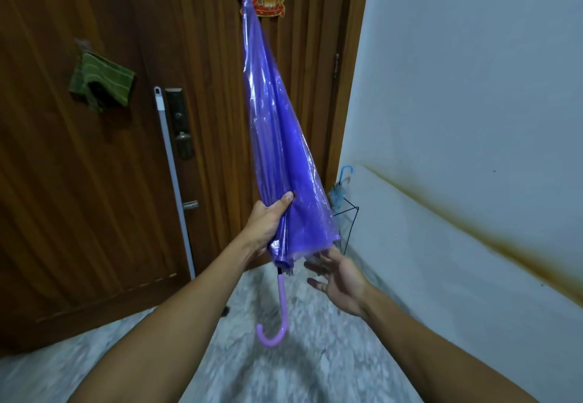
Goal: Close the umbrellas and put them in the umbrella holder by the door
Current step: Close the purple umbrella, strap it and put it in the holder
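Note:
A folded purple umbrella (277,150) points tip-up in front of the wooden door, its curved lilac handle (277,323) hanging at the bottom. My left hand (268,223) grips the lower canopy from the left. Just below the canopy's right hem, my right hand (337,279) is spread open, fingers near the plastic but not gripping it. In the corner by the door stands a black wire umbrella holder (348,229), with a blue umbrella (342,188) in it, partly hidden behind the purple canopy.
The brown wooden door (94,166) fills the left and centre, with a lock, a green cloth on a hook and a grey pole (175,182) leaning against it. A white stained wall (473,119) runs along the right. The floor is grey marble.

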